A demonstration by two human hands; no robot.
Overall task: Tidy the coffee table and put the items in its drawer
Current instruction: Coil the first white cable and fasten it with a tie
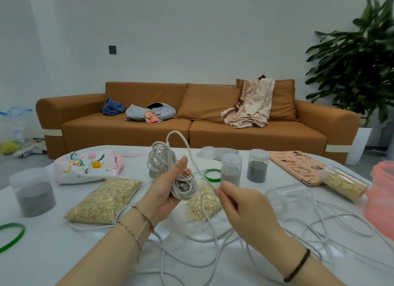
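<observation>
My left hand (164,189) grips a wound coil of white rope (168,166) above the white coffee table (42,253). My right hand (245,209) pinches the loose strand of the same rope, which arcs up over the coil and trails down in loops across the table's front (309,228). Two clear bags of oats (104,200) (202,204) lie under and beside my hands. No drawer shows in this view.
On the table: jars of grey powder (32,191) (231,168) (258,166), green rings (212,175) (10,235), a printed white pouch (85,166), a pink notebook (298,166), an oat-filled tube (343,183), an empty clear jar on its side (287,197), a pink container (381,198). Behind stand a brown sofa (191,127) and a plant (358,61).
</observation>
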